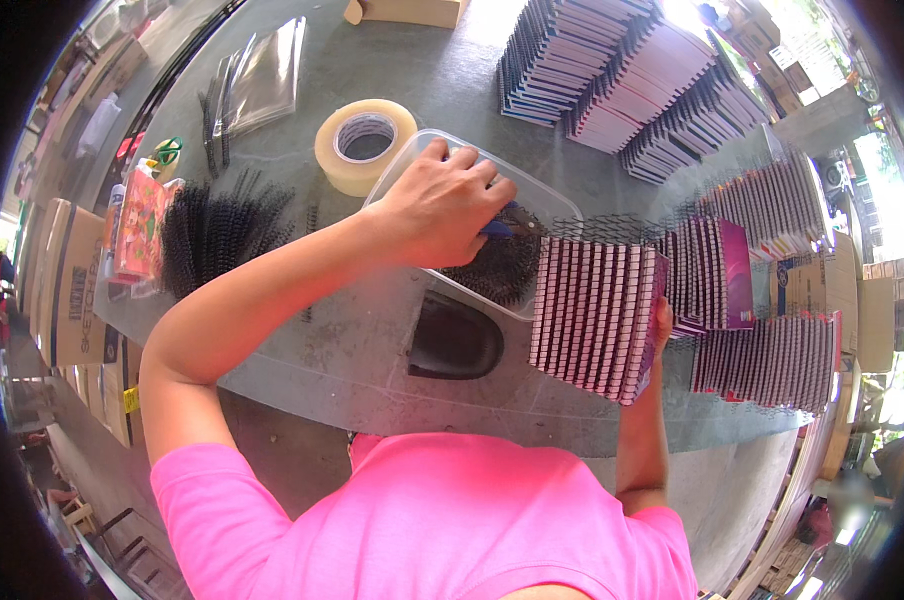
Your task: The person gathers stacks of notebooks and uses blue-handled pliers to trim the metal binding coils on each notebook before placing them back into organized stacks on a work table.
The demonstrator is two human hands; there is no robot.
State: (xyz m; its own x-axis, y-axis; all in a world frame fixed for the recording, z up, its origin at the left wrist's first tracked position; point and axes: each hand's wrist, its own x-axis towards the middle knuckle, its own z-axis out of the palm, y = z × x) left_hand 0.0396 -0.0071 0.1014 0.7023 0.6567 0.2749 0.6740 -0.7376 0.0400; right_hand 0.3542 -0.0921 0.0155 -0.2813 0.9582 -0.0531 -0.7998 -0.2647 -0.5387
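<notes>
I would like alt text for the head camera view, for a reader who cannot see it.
A person's left hand holds a mostly hidden blue object over a plastic tub of black wire, while the right hand holds a stack of spiral-bound notebooks. More notebook stacks and a tape roll stand around on the grey table.

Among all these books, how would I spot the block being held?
On the grey table, find the clear plastic tub. Just right of it is a block of coil-bound books, its striped edge facing the wearer. Unlike the neighbouring stacks, it has the right hand against its side.
</notes>
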